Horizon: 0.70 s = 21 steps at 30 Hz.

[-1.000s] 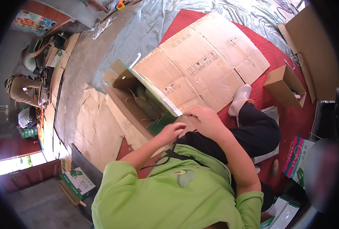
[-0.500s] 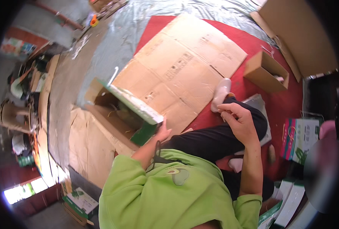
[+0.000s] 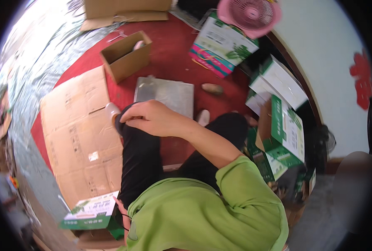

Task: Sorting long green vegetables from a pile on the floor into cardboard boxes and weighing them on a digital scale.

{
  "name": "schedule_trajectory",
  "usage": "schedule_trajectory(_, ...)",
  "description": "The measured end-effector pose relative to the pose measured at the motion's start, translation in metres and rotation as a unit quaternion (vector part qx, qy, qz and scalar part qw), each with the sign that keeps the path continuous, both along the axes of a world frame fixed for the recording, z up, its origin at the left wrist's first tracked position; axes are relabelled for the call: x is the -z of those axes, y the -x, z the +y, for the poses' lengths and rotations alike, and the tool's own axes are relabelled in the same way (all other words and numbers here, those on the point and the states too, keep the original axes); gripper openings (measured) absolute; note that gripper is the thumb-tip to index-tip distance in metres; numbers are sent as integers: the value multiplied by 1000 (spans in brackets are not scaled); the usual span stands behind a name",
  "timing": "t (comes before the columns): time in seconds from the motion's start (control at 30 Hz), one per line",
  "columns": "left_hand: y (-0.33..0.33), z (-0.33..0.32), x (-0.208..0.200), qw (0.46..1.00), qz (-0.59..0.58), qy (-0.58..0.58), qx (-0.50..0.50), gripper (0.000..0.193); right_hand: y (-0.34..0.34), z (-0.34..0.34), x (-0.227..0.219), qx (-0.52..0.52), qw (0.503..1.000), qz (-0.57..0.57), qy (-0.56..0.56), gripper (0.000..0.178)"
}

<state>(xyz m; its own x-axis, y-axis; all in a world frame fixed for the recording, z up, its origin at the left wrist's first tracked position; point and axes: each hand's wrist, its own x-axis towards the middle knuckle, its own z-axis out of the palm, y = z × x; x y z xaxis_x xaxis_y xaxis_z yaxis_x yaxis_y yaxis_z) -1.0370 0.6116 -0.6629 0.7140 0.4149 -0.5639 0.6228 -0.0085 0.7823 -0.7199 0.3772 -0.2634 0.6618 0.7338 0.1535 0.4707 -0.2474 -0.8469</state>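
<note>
The person sits on the floor in a green top (image 3: 202, 213) and black trousers (image 3: 142, 159), one leg stretched out toward the flattened cardboard sheet (image 3: 79, 129). The right hand (image 3: 152, 118) rests on the trouser leg near the ankle, its fingers curled and pinching the dark cloth at the hem, just beside the white sock (image 3: 112, 111). Of the left hand (image 3: 122, 209) only a sliver shows, low at the edge of the green top and close to the green and white box (image 3: 92, 211); most of it is hidden, so I cannot tell whether it grips anything or lies loose.

The green and white box lies on the floor at the near end of the cardboard sheet, by the person's left side. A red carpet (image 3: 169, 54) covers the floor ahead. On it stands a small open brown box (image 3: 125, 56), and nearer the legs lies a flat grey board (image 3: 167, 94). Further off leans a printed carton with a pink base (image 3: 221, 44), and behind it stands a pink fan (image 3: 250, 14). To the right, a heap of green and white cartons (image 3: 284, 125) is stacked against the wall.
</note>
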Motion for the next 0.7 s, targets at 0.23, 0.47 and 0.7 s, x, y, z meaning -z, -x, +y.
schedule_trajectory(0.23,-80,-23,-35,991,-7,46,128,67,-7,-80,-29,111,991,-61,-38,17)
schedule_trajectory(0.47,-110,-30,-56,977,5,80,197,63,16,-216,-22,390,916,-1,-94,16)
schedule_trajectory(0.7,-111,-27,-85,969,34,107,222,58,122,-351,52,726,668,-38,-161,17)
